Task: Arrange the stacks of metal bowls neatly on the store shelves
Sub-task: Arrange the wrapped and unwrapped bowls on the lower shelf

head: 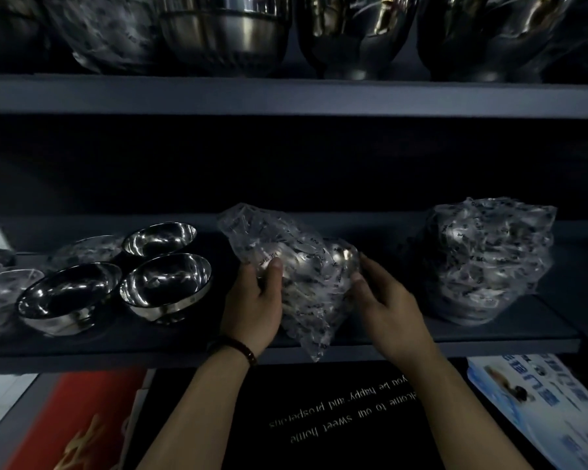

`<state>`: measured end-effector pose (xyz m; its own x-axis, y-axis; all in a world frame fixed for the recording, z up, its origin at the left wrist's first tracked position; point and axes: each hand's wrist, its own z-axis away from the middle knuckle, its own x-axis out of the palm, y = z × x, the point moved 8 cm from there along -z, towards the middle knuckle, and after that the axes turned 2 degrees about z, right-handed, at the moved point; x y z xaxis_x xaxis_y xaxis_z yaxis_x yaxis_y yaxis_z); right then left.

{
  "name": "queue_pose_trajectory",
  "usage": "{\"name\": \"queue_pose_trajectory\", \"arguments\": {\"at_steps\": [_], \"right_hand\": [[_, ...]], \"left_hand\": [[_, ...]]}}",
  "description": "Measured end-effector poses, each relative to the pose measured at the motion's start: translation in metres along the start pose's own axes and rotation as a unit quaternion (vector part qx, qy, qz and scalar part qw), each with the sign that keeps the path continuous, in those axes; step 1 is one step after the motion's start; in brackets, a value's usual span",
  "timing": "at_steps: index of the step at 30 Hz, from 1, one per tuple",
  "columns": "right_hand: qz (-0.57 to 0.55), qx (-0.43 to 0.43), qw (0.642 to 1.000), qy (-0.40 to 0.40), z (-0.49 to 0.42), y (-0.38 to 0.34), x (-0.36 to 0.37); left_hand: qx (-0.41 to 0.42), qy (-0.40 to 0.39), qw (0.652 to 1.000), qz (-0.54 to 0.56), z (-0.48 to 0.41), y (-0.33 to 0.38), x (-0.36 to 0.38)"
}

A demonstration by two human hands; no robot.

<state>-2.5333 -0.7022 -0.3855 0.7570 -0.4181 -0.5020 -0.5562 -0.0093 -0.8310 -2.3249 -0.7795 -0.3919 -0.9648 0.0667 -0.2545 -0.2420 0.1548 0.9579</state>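
At the middle of the dark shelf (489, 337), a crumpled clear plastic bag (302, 259) with a shiny metal bowl inside is held by both hands. My left hand (255, 300) grips its left side, thumb on the plastic. My right hand (384, 303) pinches its right side. To the left stand several bare steel bowls: one at the front (165, 288), one further left (67, 298), one behind (160, 237). A plastic-wrapped stack of bowls (489, 259) stands at the right.
The upper shelf (286, 96) carries large steel bowls (224, 35) and pots. More wrapped bowls (0, 290) sit at the far left. Below the shelf lie a black mat with white text (336, 415), a red item (82, 418) and a blue package (540, 401).
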Motion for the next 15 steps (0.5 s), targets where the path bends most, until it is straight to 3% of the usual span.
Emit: {"name": "queue_pose_trajectory", "arguments": {"at_steps": [8,15], "right_hand": [[0.019,-0.009,0.999,0.029,0.000,-0.005,-0.001],[0.017,0.016,1.000,0.012,0.000,-0.003,0.003]], "left_hand": [[-0.003,-0.042,0.999,-0.024,-0.009,-0.011,0.007],[-0.028,-0.068,0.992,0.099,-0.004,-0.018,0.009]]}}
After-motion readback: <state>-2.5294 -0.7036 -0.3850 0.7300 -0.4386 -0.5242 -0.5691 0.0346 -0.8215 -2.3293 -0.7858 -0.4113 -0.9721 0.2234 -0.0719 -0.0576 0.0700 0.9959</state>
